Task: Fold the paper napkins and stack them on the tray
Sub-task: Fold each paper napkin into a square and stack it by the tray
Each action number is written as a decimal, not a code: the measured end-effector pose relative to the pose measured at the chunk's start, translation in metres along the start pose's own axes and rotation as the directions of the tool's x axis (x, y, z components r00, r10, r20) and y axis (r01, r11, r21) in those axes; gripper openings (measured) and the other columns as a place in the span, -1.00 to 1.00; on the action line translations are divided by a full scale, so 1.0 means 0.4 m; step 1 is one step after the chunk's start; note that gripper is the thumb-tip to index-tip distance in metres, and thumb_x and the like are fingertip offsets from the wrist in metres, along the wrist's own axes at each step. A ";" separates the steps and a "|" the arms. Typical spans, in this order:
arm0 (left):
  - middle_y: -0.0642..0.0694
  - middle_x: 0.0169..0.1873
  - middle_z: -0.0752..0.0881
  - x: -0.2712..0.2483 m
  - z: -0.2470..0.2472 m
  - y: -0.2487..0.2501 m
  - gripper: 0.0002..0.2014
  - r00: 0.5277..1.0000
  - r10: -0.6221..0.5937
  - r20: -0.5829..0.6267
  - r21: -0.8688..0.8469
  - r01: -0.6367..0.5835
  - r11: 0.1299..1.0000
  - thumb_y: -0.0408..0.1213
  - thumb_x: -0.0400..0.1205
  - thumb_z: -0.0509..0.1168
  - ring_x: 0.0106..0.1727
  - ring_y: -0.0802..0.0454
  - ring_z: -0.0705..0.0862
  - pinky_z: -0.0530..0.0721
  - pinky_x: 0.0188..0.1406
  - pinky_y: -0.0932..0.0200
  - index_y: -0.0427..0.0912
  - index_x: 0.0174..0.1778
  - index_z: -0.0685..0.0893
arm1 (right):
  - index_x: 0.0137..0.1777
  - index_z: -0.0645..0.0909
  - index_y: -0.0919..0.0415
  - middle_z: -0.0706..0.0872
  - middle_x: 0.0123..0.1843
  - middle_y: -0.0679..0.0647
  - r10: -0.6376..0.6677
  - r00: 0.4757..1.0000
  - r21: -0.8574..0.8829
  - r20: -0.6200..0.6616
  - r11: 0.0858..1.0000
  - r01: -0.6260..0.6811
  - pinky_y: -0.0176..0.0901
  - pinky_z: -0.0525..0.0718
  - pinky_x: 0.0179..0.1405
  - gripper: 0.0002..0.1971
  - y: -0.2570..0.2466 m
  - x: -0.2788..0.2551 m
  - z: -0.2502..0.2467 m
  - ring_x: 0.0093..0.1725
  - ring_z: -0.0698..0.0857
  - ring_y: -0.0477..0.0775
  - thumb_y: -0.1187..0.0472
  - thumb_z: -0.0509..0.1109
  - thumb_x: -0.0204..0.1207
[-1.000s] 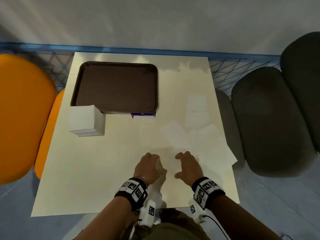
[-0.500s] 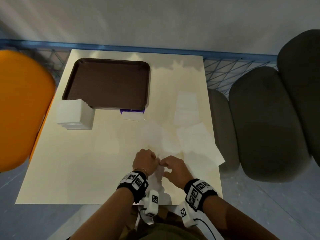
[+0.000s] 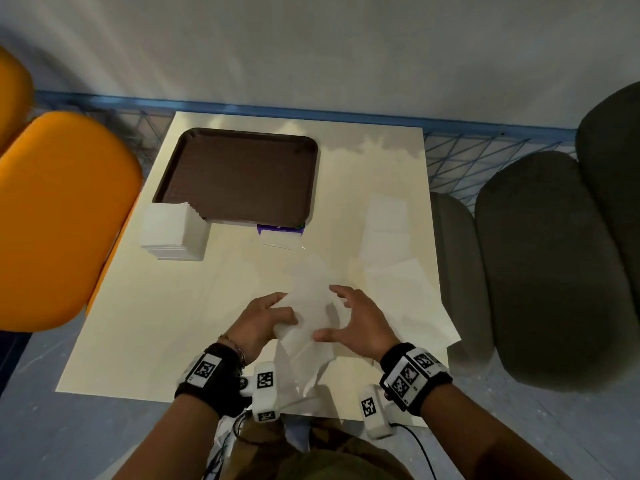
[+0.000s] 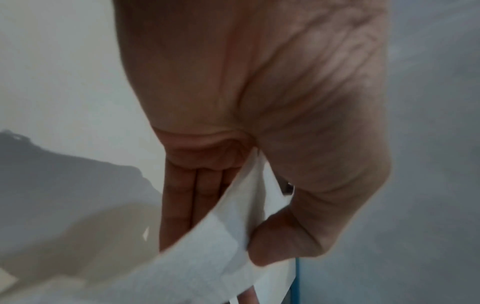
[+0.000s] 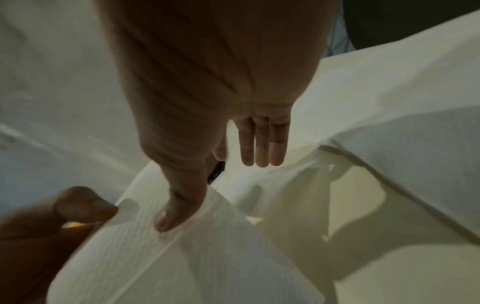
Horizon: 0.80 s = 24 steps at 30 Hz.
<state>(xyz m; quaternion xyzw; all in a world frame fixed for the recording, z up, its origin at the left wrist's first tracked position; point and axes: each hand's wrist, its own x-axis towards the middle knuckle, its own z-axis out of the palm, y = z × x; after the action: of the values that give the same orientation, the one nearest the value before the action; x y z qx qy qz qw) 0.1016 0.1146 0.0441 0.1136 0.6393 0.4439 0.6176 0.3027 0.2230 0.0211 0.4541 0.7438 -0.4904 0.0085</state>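
A white paper napkin (image 3: 308, 306) hangs crumpled above the table's front edge between my two hands. My left hand (image 3: 282, 315) pinches its left edge; in the left wrist view the thumb (image 4: 275, 242) clamps the napkin (image 4: 221, 257) against the fingers. My right hand (image 3: 346, 315) is spread, its fingers straight, and only its thumb (image 5: 176, 209) rests on the napkin (image 5: 168, 257). The brown tray (image 3: 242, 174) lies bare at the back left. A stack of folded napkins (image 3: 173, 233) stands on the table against the tray's front left corner.
Several loose unfolded napkins (image 3: 384, 223) lie along the table's right side, some overhanging the right edge (image 3: 436, 323). A purple napkin pack (image 3: 280, 231) sits at the tray's front edge. An orange chair (image 3: 59, 220) stands left, grey seats (image 3: 547, 271) right.
Both hands were pressed close together on the napkin at the table's front. They have moved apart and the napkin is raised and spreading between them; the right hand's fingers have straightened.
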 end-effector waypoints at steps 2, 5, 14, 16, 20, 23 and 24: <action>-0.29 -0.04 0.82 -0.015 -0.019 0.018 -0.54 1.000 0.010 0.019 -0.075 -0.008 0.997 -0.41 0.24 0.42 -0.06 -0.22 0.75 0.67 -0.10 0.02 -0.31 0.09 0.83 | 0.71 0.38 -0.23 0.48 0.64 -0.16 -0.040 0.997 -0.008 0.060 0.999 0.040 0.05 0.52 0.61 0.11 -0.044 -0.007 -0.009 0.58 0.48 -0.05 -0.28 0.83 0.15; -0.29 -0.07 0.79 -0.033 -0.049 0.039 -0.53 0.999 0.035 0.027 -0.131 -0.031 0.991 -0.31 0.15 0.48 -0.06 -0.22 0.73 0.64 -0.15 0.01 -0.27 0.01 0.85 | 0.52 0.63 -0.13 0.74 0.40 -0.18 -0.073 0.972 0.087 0.223 0.995 0.054 0.05 0.69 0.45 -0.22 -0.117 -0.023 -0.020 0.35 0.69 -0.10 -0.01 0.83 0.28; -0.27 0.09 0.87 -0.090 -0.125 0.105 -0.70 0.996 0.094 -0.013 -0.174 -0.095 0.980 -0.44 0.62 0.45 -0.02 -0.15 0.83 0.81 -0.18 0.00 -0.24 0.28 0.83 | 0.15 0.86 0.04 0.92 0.10 -0.13 -0.192 0.939 0.117 0.287 0.979 0.164 -0.05 0.79 0.24 -0.75 -0.243 -0.027 -0.065 0.10 0.86 -0.14 0.11 0.73 0.49; -0.28 0.10 0.86 -0.103 -0.141 0.116 -0.71 0.996 0.088 0.022 -0.156 -0.084 0.984 -0.34 0.65 0.46 -0.03 -0.13 0.82 0.80 -0.21 0.05 -0.23 0.29 0.84 | 0.19 0.87 0.04 0.91 0.14 -0.16 -0.224 0.927 0.137 0.301 0.972 0.191 -0.15 0.77 0.26 -0.73 -0.274 -0.030 -0.079 0.15 0.86 -0.17 0.17 0.72 0.50; -0.28 0.17 0.83 -0.124 -0.167 0.121 -0.58 0.990 0.040 0.137 -0.163 -0.018 0.987 -0.15 0.55 0.57 0.08 -0.18 0.77 0.73 0.06 -0.05 -0.14 0.34 0.84 | 0.20 0.88 0.06 0.91 0.14 -0.16 -0.284 0.923 0.164 0.260 0.955 0.248 -0.17 0.74 0.32 -0.66 -0.342 -0.037 -0.092 0.19 0.84 -0.16 0.20 0.77 0.43; -0.30 0.10 0.77 -0.141 -0.172 0.123 -0.44 0.978 0.001 0.211 -0.203 0.042 0.978 -0.07 0.46 0.66 0.06 -0.17 0.74 0.73 0.11 -0.06 -0.31 0.31 0.81 | 0.10 0.87 0.01 0.86 0.09 -0.14 -0.362 0.916 0.209 0.173 0.922 0.325 -0.22 0.67 0.30 -0.67 -0.387 -0.039 -0.088 0.18 0.82 -0.07 0.24 0.81 0.36; -0.33 0.09 0.74 -0.146 -0.173 0.122 -0.36 0.966 -0.005 0.258 -0.244 0.070 0.967 -0.06 0.44 0.69 0.08 -0.19 0.73 0.74 0.12 -0.10 -0.40 0.33 0.77 | 0.08 0.87 0.01 0.83 0.09 -0.13 -0.381 0.912 0.228 0.151 0.911 0.343 -0.18 0.66 0.34 -0.66 -0.399 -0.036 -0.084 0.19 0.80 -0.03 0.26 0.81 0.35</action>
<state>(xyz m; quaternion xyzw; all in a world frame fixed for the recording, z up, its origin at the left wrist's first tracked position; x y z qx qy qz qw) 0.0324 0.0728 0.1081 0.0785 0.4953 0.4910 0.7123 0.2166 0.2209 0.1603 0.2568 0.7589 -0.5958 -0.0559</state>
